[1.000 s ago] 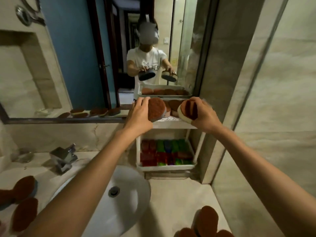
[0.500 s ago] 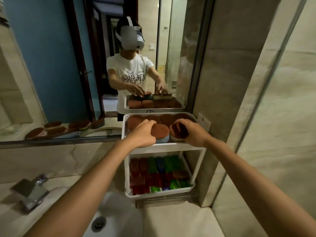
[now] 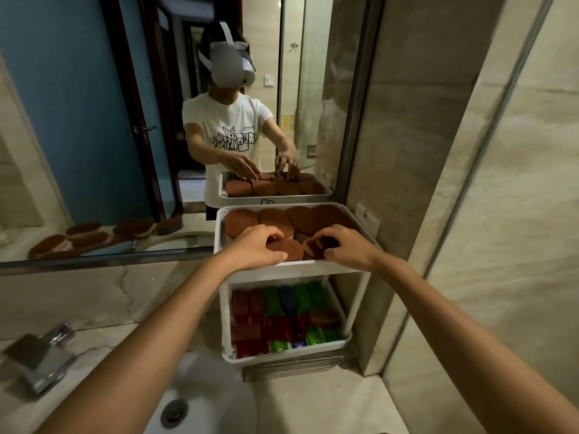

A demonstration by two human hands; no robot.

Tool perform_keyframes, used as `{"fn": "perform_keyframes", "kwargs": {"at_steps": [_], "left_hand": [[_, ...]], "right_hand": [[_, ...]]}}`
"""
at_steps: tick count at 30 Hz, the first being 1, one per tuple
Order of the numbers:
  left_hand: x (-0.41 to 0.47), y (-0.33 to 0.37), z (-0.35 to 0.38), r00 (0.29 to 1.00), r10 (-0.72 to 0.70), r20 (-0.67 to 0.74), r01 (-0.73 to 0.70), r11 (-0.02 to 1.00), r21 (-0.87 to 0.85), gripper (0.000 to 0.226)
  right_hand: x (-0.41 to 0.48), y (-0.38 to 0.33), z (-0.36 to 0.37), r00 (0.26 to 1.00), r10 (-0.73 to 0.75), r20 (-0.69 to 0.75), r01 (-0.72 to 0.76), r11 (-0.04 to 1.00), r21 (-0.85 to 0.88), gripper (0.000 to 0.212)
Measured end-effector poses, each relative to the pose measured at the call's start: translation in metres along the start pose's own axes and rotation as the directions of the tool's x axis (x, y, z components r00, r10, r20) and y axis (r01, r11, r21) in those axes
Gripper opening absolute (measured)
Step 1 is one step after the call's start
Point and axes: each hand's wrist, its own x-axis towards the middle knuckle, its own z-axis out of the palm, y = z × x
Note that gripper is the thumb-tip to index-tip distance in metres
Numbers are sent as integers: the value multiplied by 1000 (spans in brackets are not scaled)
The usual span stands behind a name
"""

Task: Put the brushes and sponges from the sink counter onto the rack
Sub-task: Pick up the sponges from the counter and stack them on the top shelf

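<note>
A marble worktop (image 3: pixel 316 402) runs under the mirror (image 3: pixel 78 120), with the white rack (image 3: pixel 294 268) in its corner. Brown brushes (image 3: pixel 272 219) fill the top tray (image 3: pixel 218 227). At the tray's front my left hand (image 3: pixel 255 247) curls round one brush (image 3: pixel 290 250), my right hand (image 3: pixel 349 249) pinches a second brush (image 3: pixel 314 250) beside it.

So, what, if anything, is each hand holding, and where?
Left hand grips one brown brush by its left edge; right hand grips a second brush by its right edge.
</note>
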Motion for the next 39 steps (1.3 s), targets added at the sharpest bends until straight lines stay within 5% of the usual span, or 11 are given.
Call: {"fn": "perform_keyframes", "kwargs": {"at_steps": [7, 11, 14, 18, 22, 25, 31, 35, 39], "left_hand": [[-5, 8, 6, 997, 21, -72, -19, 1000, 25, 47], [-19, 24, 9, 955, 109, -275, -131, 989, -65, 36], [-38, 42, 18, 885, 105, -453, -191, 970, -148, 26], [-70, 57, 49, 852, 101, -514, -252, 939, -234, 17], [-105, 55, 116, 943, 25, -332, -119, 957, -266, 20], [-132, 49, 180, 998, -52, -38, 44, 982, -182, 30], [-180, 41, 289, 866, -246, 436, 221, 969, 108, 58], [-195, 46, 317, 814, -266, 516, 190, 962, 195, 69], [-209, 59, 332, 817, -261, 515, 109, 946, 306, 115]], "right_hand": [[-9, -4, 3, 999, 1, -36, 0, 1000, 26, 37], [-27, -2, 10, 967, -48, -251, 65, 996, 58, 37], [-55, 1, 29, 866, -144, -478, 189, 981, 45, 32], [-95, 18, 67, 835, -173, -523, 215, 976, 21, 27], [-140, 56, 119, 929, 20, -368, 35, 989, 143, 28], [-172, 89, 170, 960, 246, -138, -224, 962, 154, 33], [-228, 132, 230, 844, 498, 200, -496, 866, -61, 54], [-227, 137, 233, 828, 530, 183, -529, 847, -57, 53], [-215, 133, 237, 749, 645, 150, -638, 764, -95, 59]]}}
